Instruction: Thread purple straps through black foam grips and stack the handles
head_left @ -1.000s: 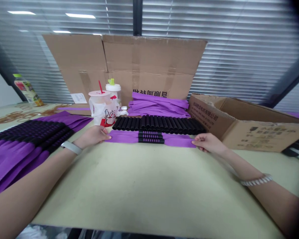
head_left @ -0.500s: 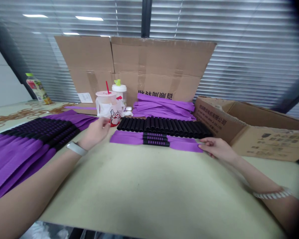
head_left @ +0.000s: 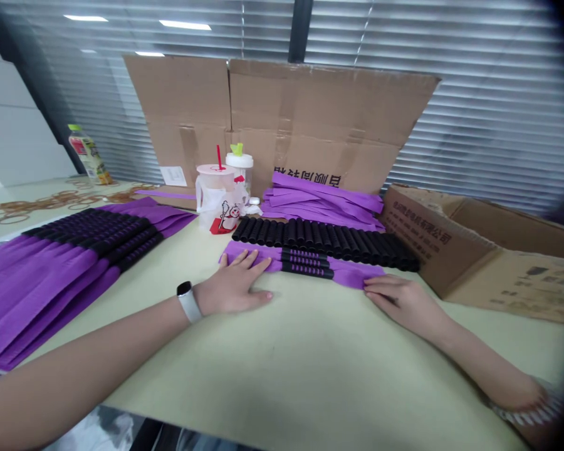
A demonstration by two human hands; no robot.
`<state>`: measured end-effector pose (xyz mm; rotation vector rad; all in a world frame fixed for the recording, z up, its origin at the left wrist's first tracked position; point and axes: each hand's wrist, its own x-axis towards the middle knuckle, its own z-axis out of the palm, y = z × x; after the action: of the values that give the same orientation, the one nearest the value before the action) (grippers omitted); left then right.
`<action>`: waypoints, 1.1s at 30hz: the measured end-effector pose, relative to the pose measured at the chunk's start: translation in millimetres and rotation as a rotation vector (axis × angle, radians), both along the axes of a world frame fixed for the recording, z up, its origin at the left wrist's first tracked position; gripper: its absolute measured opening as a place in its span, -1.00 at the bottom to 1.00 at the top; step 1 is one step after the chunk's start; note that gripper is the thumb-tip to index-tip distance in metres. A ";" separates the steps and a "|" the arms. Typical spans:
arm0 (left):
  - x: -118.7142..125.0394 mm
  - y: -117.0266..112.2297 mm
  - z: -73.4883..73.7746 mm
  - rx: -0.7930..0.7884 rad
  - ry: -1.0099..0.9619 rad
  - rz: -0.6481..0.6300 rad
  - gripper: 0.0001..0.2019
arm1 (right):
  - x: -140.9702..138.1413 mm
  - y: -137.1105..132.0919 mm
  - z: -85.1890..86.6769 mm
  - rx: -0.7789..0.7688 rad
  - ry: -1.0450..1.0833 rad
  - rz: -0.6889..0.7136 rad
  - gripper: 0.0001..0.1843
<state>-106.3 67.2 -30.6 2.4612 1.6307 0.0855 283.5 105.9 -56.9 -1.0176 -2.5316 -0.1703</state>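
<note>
Several purple strips (head_left: 352,274) lie side by side in front of me, their middles inside black slotted sleeves (head_left: 306,263). My left hand (head_left: 235,285) is open, fingers spread and lying flat on the strips' left ends. At the right end, my right hand (head_left: 407,304) pinches the nearest strip between thumb and fingers. Just behind runs a row of black tubes (head_left: 319,239), packed side by side. Farther back, loose purple strips (head_left: 322,199) lie in a heap. To the left is a pile of purple strips with black sleeves (head_left: 51,275) round them.
An open cardboard box (head_left: 489,275) stands at the right, and a cardboard panel (head_left: 329,106) leans at the back by the window blinds. A bagged cup with a red straw (head_left: 216,194), a lidded jar (head_left: 239,164), a bottle (head_left: 89,156) and brown rubber bands (head_left: 42,203) are also on the table.
My left hand has come from beside the cup, right and nearer to me, and spread onto the strips' left ends. My right hand keeps hold at the right end. The view has shifted slightly left.
</note>
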 end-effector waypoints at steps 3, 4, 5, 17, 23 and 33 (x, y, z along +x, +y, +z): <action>-1.2 0.8 -1.3 0.005 -0.007 0.009 -0.14 | 1.8 1.0 -1.1 -0.014 -0.010 -0.001 -0.66; -1.4 0.9 -1.8 0.007 -0.008 0.012 -0.13 | 2.5 1.3 -1.4 -0.016 -0.009 -0.001 -0.66; -1.4 0.9 -2.3 0.009 -0.008 0.014 -0.13 | 3.0 1.5 -1.8 -0.017 -0.005 0.000 -0.66; -2.9 2.1 -2.1 0.021 -0.072 -0.001 -0.15 | -1.0 -2.5 1.0 -0.098 0.033 -0.026 -0.69; 2.0 4.4 -2.0 0.107 -0.144 0.037 -0.19 | -13.2 -6.8 12.1 -0.054 0.112 -0.042 -0.72; 33.0 56.2 -12.4 0.271 -0.449 -0.151 -0.74 | -75.8 18.3 11.2 -0.035 0.282 0.020 -0.87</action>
<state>-73.3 123.4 -43.0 2.4964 1.3059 0.8204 207.7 124.2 -45.8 -0.9555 -2.2946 0.0231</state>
